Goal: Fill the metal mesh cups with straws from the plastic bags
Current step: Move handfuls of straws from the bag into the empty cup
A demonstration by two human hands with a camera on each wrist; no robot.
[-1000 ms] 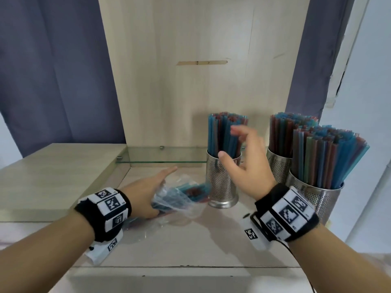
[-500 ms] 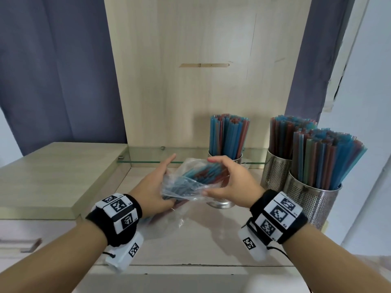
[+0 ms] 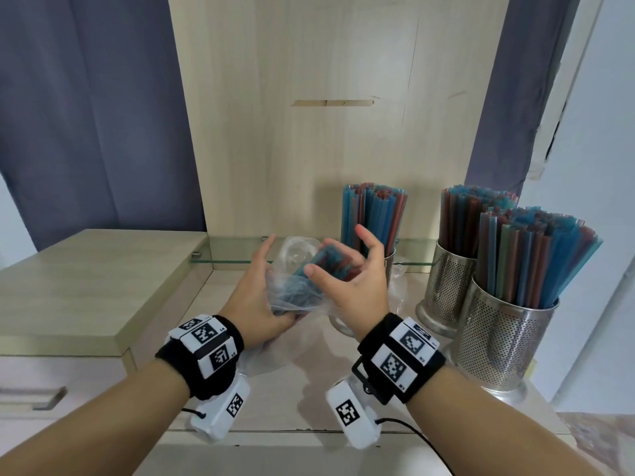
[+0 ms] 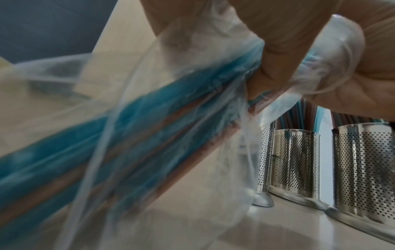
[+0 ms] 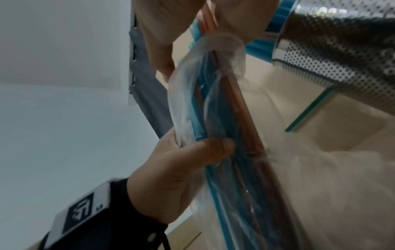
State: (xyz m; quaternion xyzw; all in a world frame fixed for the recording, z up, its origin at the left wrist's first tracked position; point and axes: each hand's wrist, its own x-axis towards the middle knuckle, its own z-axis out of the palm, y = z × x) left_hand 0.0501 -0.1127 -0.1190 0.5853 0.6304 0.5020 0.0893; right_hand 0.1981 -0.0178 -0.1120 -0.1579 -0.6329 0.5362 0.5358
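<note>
While the clear plastic bag (image 3: 295, 286) of blue and red-brown straws (image 3: 330, 266) is held above the tabletop (image 3: 275, 400), just in front of the rear mesh cup (image 3: 388, 266), it is gripped low by the left hand (image 3: 254, 300), thumb curled over the film, and its upper end is pinched by the right hand (image 3: 350, 283) at the exposed straw tips, with the index finger raised. Three perforated steel cups can be seen, all already holding straws; the nearest cup (image 3: 505, 341) looks packed. Should the bundle be pulled out unevenly, the thin film could be dragged along with it, or loose straws could be scattered across the tabletop. The rear cup, standing close behind the right hand, could be knocked over by a careless swing.
</note>
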